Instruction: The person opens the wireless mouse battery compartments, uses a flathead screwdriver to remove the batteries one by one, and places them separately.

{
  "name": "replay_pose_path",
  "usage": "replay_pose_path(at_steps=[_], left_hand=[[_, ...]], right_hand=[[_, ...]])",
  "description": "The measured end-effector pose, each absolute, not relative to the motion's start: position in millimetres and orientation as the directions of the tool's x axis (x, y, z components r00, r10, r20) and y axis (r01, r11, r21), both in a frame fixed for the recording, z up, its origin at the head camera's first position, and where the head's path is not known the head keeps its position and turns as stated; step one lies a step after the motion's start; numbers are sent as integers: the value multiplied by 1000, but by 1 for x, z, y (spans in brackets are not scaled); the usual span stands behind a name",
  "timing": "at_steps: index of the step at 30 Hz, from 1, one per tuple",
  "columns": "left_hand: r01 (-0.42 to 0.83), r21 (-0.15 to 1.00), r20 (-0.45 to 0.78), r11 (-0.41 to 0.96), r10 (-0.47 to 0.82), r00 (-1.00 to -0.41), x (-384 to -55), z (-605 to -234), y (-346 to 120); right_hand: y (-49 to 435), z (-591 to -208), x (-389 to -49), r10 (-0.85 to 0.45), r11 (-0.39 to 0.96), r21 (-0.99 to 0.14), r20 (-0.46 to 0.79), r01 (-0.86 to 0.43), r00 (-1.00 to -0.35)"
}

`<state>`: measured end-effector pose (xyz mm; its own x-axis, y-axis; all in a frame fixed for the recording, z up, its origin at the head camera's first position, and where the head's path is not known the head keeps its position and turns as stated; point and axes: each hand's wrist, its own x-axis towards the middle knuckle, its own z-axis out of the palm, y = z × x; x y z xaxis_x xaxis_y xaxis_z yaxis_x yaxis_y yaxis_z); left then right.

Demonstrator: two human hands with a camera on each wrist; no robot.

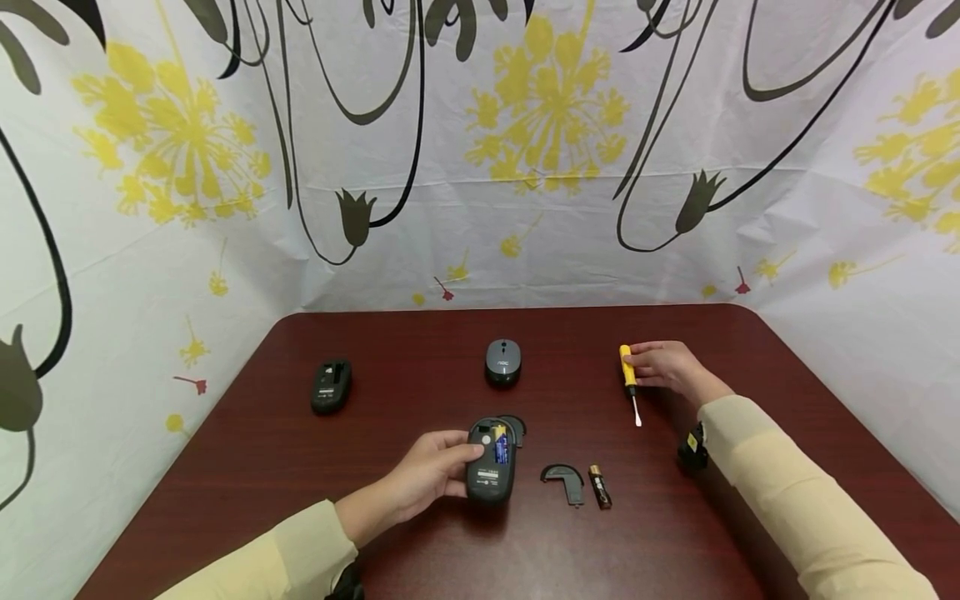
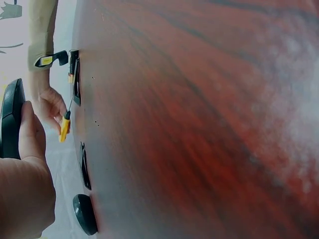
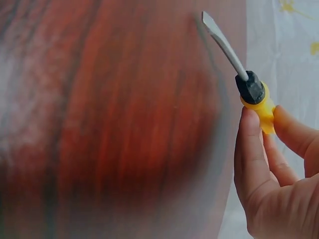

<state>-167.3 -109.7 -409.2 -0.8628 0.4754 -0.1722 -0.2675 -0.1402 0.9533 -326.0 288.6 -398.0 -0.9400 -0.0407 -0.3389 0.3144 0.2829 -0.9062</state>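
My left hand (image 1: 432, 468) holds a dark computer mouse (image 1: 491, 487), its underside turned up toward the head camera. A blue and gold battery (image 1: 501, 444) sits in its open compartment. In the left wrist view the same mouse (image 2: 11, 122) shows side-on, above the table. At the right, my right hand (image 1: 670, 368) pinches the yellow handle of a flathead screwdriver (image 1: 627, 367) between thumb and fingers. Its metal tip points toward the near edge in the head view; the right wrist view shows the flat blade of the screwdriver (image 3: 224, 47) closely.
A second mouse (image 1: 331, 387) lies underside up at the left, its compartment uncovered. Another grey mouse (image 1: 503, 362) stands upright at the back middle. One battery cover (image 1: 564, 482) lies beside a loose battery (image 1: 599, 487); another cover (image 1: 517, 427) lies partly behind the held mouse.
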Motion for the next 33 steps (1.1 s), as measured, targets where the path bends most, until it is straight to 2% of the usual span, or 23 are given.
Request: replay_pose_path(at_steps=[33], left_hand=[[-266, 953, -171, -142, 472, -865, -167, -410, -110]], right_hand=[[273, -405, -323, 34, 453, -859, -252, 240, -967]])
